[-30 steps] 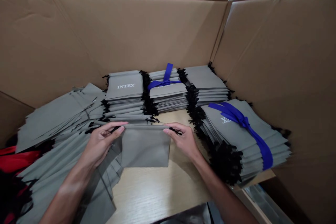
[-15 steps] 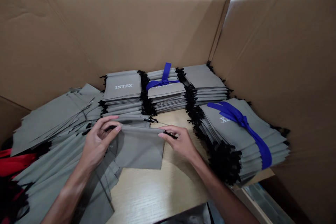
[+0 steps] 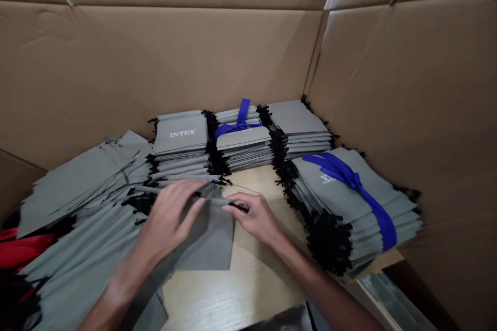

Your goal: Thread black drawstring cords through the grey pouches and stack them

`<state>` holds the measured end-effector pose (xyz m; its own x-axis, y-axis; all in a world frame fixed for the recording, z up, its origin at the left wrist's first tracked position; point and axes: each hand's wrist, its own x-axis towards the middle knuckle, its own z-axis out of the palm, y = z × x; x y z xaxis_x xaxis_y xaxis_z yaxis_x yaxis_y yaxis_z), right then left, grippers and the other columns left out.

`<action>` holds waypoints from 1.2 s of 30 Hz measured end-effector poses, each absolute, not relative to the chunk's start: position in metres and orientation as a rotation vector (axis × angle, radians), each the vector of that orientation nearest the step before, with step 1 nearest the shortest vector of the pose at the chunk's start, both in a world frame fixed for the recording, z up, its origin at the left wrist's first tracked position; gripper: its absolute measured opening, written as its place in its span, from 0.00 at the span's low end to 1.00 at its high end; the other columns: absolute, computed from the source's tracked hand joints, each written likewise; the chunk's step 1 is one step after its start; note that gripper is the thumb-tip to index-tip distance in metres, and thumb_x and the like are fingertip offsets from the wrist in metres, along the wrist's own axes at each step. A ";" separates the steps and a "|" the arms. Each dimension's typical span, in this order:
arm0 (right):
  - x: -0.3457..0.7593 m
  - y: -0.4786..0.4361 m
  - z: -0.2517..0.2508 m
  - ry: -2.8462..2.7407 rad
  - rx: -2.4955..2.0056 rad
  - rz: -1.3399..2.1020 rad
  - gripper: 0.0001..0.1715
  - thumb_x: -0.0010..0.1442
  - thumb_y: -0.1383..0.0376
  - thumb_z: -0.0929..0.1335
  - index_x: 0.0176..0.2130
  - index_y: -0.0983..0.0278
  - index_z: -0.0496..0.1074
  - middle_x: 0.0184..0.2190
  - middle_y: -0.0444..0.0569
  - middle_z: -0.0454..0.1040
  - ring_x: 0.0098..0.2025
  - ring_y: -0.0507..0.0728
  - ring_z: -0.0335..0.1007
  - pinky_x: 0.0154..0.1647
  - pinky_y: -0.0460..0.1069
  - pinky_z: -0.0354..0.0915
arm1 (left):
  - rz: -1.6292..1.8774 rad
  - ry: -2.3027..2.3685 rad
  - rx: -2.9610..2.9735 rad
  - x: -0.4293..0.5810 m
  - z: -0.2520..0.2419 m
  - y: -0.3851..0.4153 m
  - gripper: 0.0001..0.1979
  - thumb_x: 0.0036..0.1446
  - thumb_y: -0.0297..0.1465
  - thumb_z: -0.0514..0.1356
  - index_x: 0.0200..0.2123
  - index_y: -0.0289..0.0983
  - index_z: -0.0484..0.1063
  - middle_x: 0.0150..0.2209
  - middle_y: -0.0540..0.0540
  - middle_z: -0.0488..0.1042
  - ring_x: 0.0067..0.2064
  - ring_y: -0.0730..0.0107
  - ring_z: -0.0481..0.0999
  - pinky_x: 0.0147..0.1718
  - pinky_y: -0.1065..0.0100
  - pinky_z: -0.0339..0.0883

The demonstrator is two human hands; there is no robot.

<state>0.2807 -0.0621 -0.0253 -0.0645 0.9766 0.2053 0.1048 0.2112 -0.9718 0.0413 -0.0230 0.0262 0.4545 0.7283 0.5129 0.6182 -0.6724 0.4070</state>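
A grey fabric drawstring bag (image 3: 212, 240) hangs from its hemmed top edge between my hands. My right hand (image 3: 254, 217) is closed in a pinch on the top right corner, where a piece of black cord (image 3: 238, 207) shows by the fingers. Blurred by motion, my left hand (image 3: 171, 220) has its thumb and curled fingers around the hem on the left. It covers that side of the bag. A thin wire-like line (image 3: 246, 189) runs just behind the right fingers; which end it joins is unclear.
Grey bag stacks stand at the back, the left one (image 3: 180, 134) marked INTEX. A blue ribbon (image 3: 353, 181) ties a bundle on the right. Loose grey bags (image 3: 81, 181) and a red ribbon (image 3: 25, 251) lie left. Cardboard walls (image 3: 194, 57) enclose the wooden tabletop (image 3: 209, 300).
My left hand has moved right along the hem, closer to my right hand. The bag sits slightly lower and more to the left in view, with less of its top edge showing.
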 end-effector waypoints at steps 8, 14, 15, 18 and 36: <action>0.292 -0.058 -0.029 -1.393 -1.098 1.231 0.18 0.61 0.52 0.80 0.48 0.58 0.86 0.46 0.50 0.88 0.45 0.62 0.84 0.48 0.54 0.74 | 0.773 0.954 2.653 0.068 0.003 -0.015 0.16 0.79 0.33 0.50 0.53 0.42 0.78 0.42 0.44 0.82 0.42 0.57 0.79 0.43 0.60 0.69; 0.307 -0.053 -0.031 -1.100 -1.076 1.556 0.28 0.59 0.41 0.79 0.45 0.59 0.87 0.41 0.51 0.89 0.34 0.56 0.79 0.31 0.48 0.65 | 0.868 0.985 2.600 0.061 -0.010 -0.010 0.14 0.78 0.30 0.51 0.50 0.41 0.77 0.42 0.43 0.82 0.42 0.58 0.79 0.44 0.60 0.69; 0.307 -0.053 -0.029 -1.072 -1.092 1.573 0.28 0.60 0.40 0.78 0.46 0.59 0.88 0.41 0.51 0.89 0.32 0.55 0.76 0.29 0.47 0.62 | 0.875 0.986 2.601 0.062 -0.010 -0.010 0.13 0.78 0.30 0.50 0.49 0.41 0.76 0.41 0.43 0.82 0.42 0.58 0.80 0.43 0.61 0.69; 0.306 -0.053 -0.027 -1.029 -1.107 1.598 0.26 0.59 0.42 0.78 0.45 0.59 0.89 0.41 0.50 0.90 0.30 0.53 0.72 0.27 0.46 0.58 | 0.893 0.966 2.638 0.065 -0.011 -0.010 0.13 0.78 0.28 0.50 0.48 0.41 0.75 0.41 0.44 0.82 0.41 0.59 0.80 0.43 0.62 0.69; 0.304 -0.057 -0.036 -1.142 -1.160 1.256 0.15 0.57 0.56 0.80 0.43 0.60 0.86 0.42 0.49 0.88 0.39 0.58 0.80 0.41 0.51 0.69 | 0.892 0.871 2.949 0.061 -0.017 -0.010 0.13 0.80 0.28 0.51 0.57 0.40 0.75 0.39 0.47 0.78 0.37 0.62 0.75 0.38 0.63 0.63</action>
<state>0.3042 -0.0569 -0.0360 0.0002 0.9999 -0.0141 -0.0804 -0.0140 -0.9967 0.0611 -0.0103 -0.0171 0.6971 0.4837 0.5293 0.5173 -0.8504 0.0959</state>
